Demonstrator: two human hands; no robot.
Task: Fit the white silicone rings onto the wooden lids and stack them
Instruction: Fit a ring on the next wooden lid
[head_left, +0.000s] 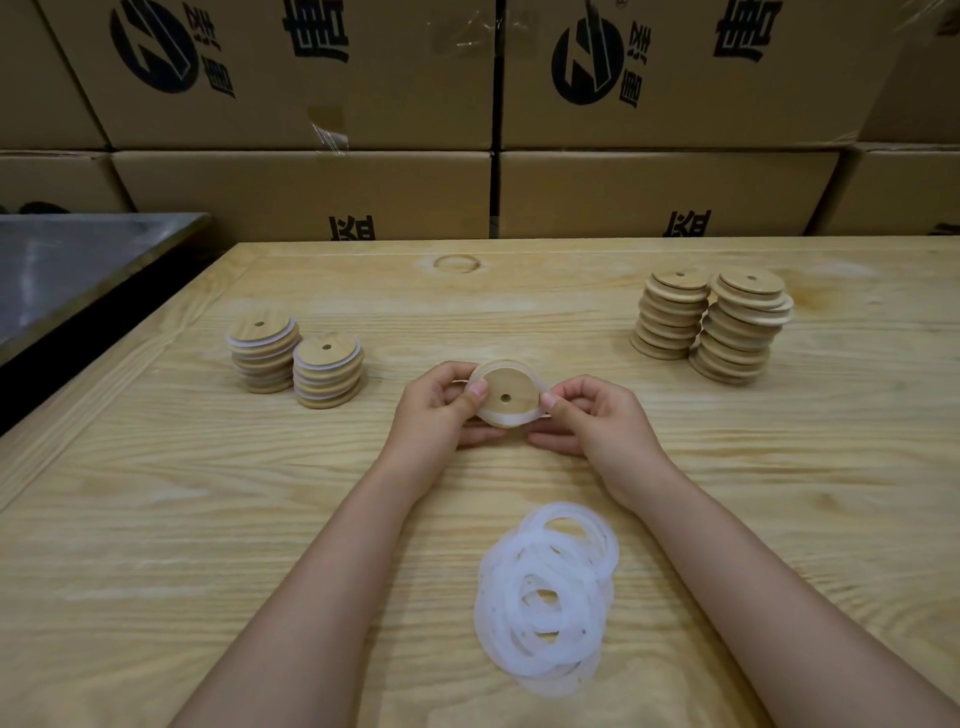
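Observation:
Above the middle of the table, my left hand (441, 410) and my right hand (597, 415) hold one round wooden lid (511, 387) with a small centre hole. A white silicone ring (501, 417) lies around the lid's rim, and both thumbs pinch it at the left and right edges. A loose pile of several white rings (545, 597) lies on the table near me. Two short stacks of ringed lids (296, 358) stand at the left. Two taller stacks of bare wooden lids (711, 322) stand at the right.
The work surface is a pale wooden table (208, 519). A wall of printed cardboard boxes (467, 130) stands behind its far edge. A grey metal surface (62, 260) sits beyond the table's left side.

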